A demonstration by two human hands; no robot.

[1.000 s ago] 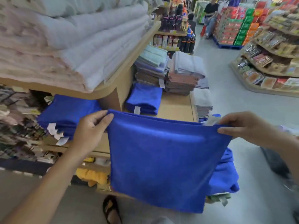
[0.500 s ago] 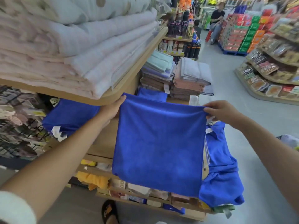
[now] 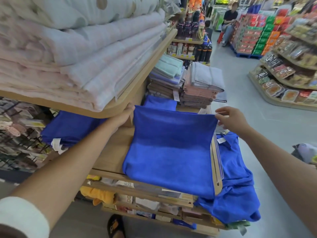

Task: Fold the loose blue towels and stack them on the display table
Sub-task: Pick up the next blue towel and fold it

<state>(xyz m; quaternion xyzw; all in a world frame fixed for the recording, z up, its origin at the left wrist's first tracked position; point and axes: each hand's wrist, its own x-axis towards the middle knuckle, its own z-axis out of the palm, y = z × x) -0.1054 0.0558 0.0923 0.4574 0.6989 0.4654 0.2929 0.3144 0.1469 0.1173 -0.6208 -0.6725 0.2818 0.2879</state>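
A blue towel (image 3: 169, 148), folded to a rectangle, lies on the wooden display table (image 3: 111, 155), its far edge still lifted. My left hand (image 3: 125, 115) holds its far left corner under the upper shelf's edge. My right hand (image 3: 231, 119) pinches its far right corner. A folded blue towel (image 3: 160, 103) lies further back on the table. A stack of blue towels (image 3: 68, 127) sits to the left. Loose blue towels (image 3: 235, 189) hang off the table's right end.
The upper shelf (image 3: 137, 93) with thick pale blankets (image 3: 77, 48) overhangs the table close to my left hand. Stacks of folded towels (image 3: 193, 85) stand at the table's far end. Snack shelves (image 3: 288, 66) line the aisle at right. A person (image 3: 229, 21) sits far back.
Both hands have carried the hanging towel forward and down, so most of it now lies on the table. My view has come closer to the table.
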